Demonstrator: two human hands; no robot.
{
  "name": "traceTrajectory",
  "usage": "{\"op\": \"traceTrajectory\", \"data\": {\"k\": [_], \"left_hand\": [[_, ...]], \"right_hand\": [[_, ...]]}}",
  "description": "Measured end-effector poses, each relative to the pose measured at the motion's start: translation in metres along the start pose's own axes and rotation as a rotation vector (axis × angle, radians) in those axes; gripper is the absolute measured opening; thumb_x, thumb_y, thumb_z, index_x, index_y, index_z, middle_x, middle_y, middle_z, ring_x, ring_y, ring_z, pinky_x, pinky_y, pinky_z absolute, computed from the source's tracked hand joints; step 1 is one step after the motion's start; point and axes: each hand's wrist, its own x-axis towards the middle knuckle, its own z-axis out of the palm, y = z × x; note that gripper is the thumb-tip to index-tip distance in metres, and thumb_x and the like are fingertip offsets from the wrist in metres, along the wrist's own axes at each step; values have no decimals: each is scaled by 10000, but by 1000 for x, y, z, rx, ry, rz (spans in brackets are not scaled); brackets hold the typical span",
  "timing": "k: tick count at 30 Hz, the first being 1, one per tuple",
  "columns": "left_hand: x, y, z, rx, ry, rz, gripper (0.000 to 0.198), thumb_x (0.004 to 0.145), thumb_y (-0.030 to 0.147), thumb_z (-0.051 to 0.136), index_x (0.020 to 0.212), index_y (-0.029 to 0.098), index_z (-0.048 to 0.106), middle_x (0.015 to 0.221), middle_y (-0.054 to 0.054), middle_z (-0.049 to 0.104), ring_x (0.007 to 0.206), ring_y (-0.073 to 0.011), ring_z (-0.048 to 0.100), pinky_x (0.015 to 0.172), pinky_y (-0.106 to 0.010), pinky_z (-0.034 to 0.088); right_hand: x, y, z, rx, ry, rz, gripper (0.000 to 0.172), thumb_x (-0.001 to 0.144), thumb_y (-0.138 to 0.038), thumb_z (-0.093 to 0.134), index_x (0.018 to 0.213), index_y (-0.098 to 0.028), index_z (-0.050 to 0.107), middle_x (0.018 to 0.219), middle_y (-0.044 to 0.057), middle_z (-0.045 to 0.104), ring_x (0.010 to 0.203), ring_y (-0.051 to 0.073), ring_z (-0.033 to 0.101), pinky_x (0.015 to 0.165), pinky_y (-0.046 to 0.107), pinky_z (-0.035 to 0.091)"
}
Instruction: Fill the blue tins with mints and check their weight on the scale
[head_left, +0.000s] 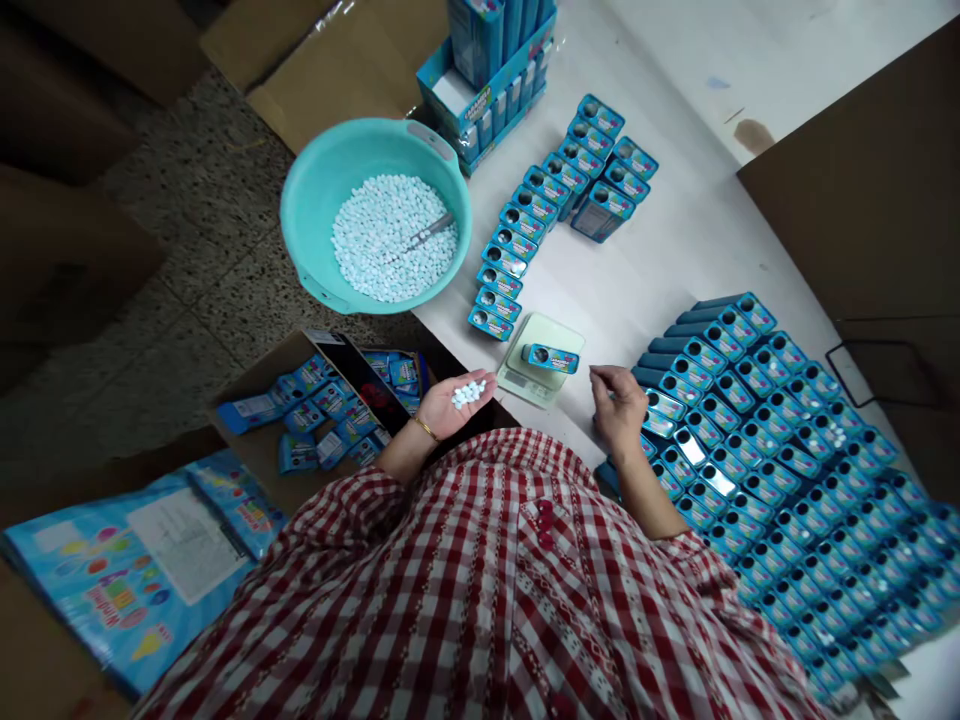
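Note:
A small heap of white candies [469, 394] lies on the upturned palm of my left hand [448, 404], which cups them beside the table's front edge. Just right of it, a pale digital kitchen scale [531, 384] carries one blue tin [551, 358] with a round opening in its top. My right hand [621, 402] hovers to the right of the scale, apart from the tin. Its fingers are curled and the fingertips pinched together; whether anything is between them I cannot make out.
A turquoise basin [306, 215] of white candies holds a metal utensil [431, 231]. Rows of blue tins [504, 260] stand behind the scale, with a large block of tins [780, 480] at right. A display box [484, 105] stands at the back. At left, a carton [259, 462] contains blue packets.

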Motion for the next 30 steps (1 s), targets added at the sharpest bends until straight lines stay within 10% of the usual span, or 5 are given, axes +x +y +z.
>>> {"op": "traceTrajectory", "data": {"k": [11,21,30], "left_hand": [[-2,12,6,6,20,45,325,781,73,437,1074,57,579,948,-146,681,946,-199,639,887,-331,491],[1,12,6,-2,35,34,238,785,83,457,961,46,613,930,-156,682,913,-205,650,825,-299,526],[-4,26,18,-52,138,80,314,774,37,427,1041,45,592,927,-168,682,902,-213,658,785,-298,554]], "right_hand": [[-4,21,0,119,57,186,214,790,-342,550,916,-184,621,861,49,624,751,154,592,710,334,509],[5,15,25,-85,-290,-155,494,790,-272,549,1263,-202,425,1217,129,467,1124,264,437,884,444,444],[141,35,54,-231,-113,-119,360,756,-202,533,1112,-153,549,985,113,571,909,251,515,823,414,455]]}}
